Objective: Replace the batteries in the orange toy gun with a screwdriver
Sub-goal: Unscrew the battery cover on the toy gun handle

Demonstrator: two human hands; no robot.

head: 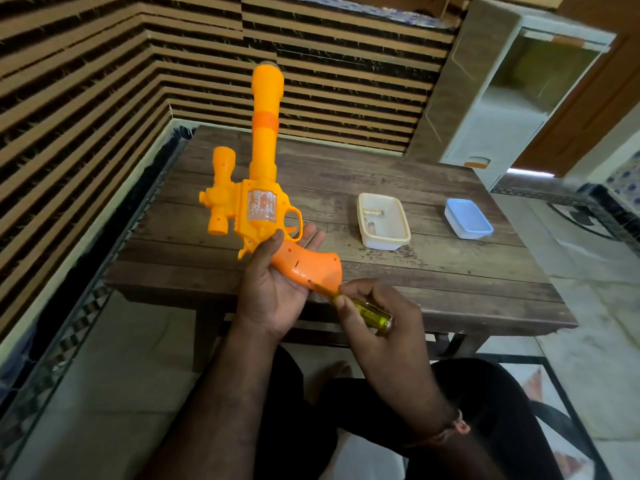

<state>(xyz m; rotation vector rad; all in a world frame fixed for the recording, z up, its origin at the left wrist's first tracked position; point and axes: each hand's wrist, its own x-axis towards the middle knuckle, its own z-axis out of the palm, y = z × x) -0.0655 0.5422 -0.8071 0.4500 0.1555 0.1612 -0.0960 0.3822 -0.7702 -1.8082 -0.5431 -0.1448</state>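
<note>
1. Running along the far left is a striped wall (86, 98) of tan and dark bands, which turns a corner behind the wooden table (450, 271).
2. The orange toy gun (258, 209) is held above the table's near left part, barrel pointing up and away, with a small scope on its left side and a clear panel on its body.
3. The left hand (273, 282) cradles the gun from below: the thumb curls over the frame behind the trigger guard, the palm lies under the darker orange grip, and straight fingertips show past the trigger guard. The hand hides the underside of the grip.
4. The screwdriver (360, 311), with a translucent yellow handle, has its tip touching the lower edge of the gun's grip, near the butt.
5. The right hand (377, 323) pinches the screwdriver, fingers and thumb curled round the front of the handle; the hand covers part of the handle.
6. Farther right on the table stands an open cream container (367, 237) holding small metallic pieces, too small to identify.
7. Beside it, well apart from the gun, lies a light blue container (468, 218) that looks closed.
8. Behind the table's right end stands a pale cabinet (485, 126) with an open compartment.
9. Dark-clothed knees and a bare foot show beneath the hands, over a pale tiled floor (595, 306).
</note>
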